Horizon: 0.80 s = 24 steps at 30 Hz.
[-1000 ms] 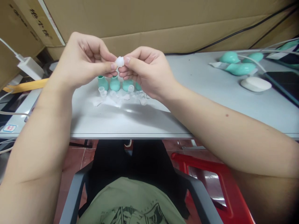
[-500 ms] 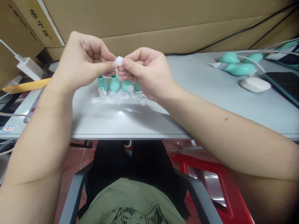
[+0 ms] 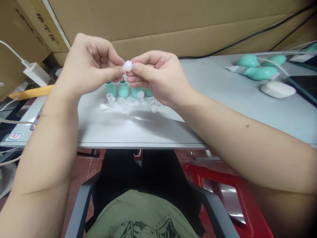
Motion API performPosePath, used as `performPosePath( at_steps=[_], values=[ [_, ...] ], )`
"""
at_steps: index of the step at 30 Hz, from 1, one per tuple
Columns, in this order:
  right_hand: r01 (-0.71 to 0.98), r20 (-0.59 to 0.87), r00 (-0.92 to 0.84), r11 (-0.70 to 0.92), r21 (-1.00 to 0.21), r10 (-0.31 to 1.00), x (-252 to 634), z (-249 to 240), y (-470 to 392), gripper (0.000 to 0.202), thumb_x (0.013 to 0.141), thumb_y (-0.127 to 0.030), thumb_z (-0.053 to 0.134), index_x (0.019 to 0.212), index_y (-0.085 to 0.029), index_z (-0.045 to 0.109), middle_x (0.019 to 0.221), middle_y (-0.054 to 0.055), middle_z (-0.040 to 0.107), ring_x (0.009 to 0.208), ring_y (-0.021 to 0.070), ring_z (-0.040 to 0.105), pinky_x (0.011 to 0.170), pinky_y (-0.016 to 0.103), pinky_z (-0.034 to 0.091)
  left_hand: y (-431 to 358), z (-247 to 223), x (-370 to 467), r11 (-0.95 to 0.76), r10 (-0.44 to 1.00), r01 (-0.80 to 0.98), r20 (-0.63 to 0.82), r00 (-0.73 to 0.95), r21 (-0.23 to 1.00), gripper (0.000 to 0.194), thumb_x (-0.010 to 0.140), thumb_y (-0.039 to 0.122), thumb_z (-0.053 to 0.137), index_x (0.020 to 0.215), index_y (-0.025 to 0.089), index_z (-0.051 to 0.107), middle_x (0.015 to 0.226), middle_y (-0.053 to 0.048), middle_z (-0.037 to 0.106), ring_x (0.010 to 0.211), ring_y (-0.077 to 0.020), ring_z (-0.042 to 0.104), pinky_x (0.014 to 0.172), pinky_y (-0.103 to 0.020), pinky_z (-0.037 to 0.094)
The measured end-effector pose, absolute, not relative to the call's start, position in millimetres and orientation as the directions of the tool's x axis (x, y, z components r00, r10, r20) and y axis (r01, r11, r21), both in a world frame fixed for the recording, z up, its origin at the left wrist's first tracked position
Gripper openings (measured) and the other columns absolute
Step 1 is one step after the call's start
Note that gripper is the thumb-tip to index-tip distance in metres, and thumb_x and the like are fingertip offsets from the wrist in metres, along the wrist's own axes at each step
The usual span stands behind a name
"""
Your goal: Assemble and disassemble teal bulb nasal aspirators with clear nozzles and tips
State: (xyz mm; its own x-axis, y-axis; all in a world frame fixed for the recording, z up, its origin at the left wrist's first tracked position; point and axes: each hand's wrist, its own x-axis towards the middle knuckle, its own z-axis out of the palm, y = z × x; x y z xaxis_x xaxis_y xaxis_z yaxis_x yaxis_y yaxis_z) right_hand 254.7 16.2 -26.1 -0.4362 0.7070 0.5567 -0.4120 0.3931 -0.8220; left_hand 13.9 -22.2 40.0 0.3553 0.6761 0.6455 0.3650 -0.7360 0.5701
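Observation:
Between the fingertips of both hands is a small white plastic piece (image 3: 128, 65), held up above the table; its exact kind is hard to make out. My left hand (image 3: 99, 64) pinches it from the left with thumb and forefinger. From the right, my right hand (image 3: 155, 72) pinches the same piece. Below and behind the hands stand several teal rubber bulbs (image 3: 123, 89) in a row, their open necks upward. In front of them lie small clear plastic fittings (image 3: 110, 98) and white flat pieces (image 3: 104, 106).
More teal bulbs (image 3: 261, 72) lie at the right, with a white oval object (image 3: 278, 89) and a dark device (image 3: 303, 86) near them. A white charger (image 3: 37, 73) is at the left. Cardboard (image 3: 158, 26) walls the back. A red stool (image 3: 237, 191) stands below the table (image 3: 138, 132).
The camera view has shifted slightly, so the scene sits a little farther right. Both hands still pinch the small white piece, with hardly any change in grip.

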Motion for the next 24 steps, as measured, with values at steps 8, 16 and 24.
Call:
performPosePath(
  at_steps=[8,16,24],
  values=[
    [-0.480,0.472,-0.506,0.219,-0.850,0.722,256,-26,22,0.015,0.108,-0.019,0.101,0.100,-0.030,0.094,0.106,-0.001,0.091,0.100,0.0140,0.088,0.091,0.021,0.075,-31,43,12,-0.725,0.688,0.393,0.608,0.396,0.566,0.022,0.082,0.038,0.113,0.088,0.035,0.092,0.091,-0.006,0.085,0.086,-0.0345,0.086,0.078,-0.054,0.066],
    [-0.385,0.490,-0.420,0.339,-0.859,0.764,252,-26,21,0.021,0.107,-0.016,0.093,0.095,-0.032,0.098,0.102,0.000,0.089,0.098,0.0151,0.087,0.092,0.022,0.076,-31,42,15,-0.714,0.699,0.404,0.604,0.381,0.571,0.010,0.088,0.026,0.097,0.089,0.018,0.091,0.085,-0.008,0.083,0.076,-0.0267,0.083,0.071,-0.041,0.059],
    [-0.093,0.707,-0.390,0.738,-0.668,0.590,248,-22,12,0.022,0.088,-0.010,0.069,0.082,-0.028,0.081,0.084,-0.002,0.075,0.077,0.0154,0.063,0.079,0.036,0.051,-37,62,-23,-0.652,0.757,0.627,0.320,0.570,0.427,0.020,0.089,0.047,0.099,0.097,0.028,0.101,0.084,-0.003,0.084,0.064,-0.0159,0.078,0.055,-0.019,0.051]
  ],
)
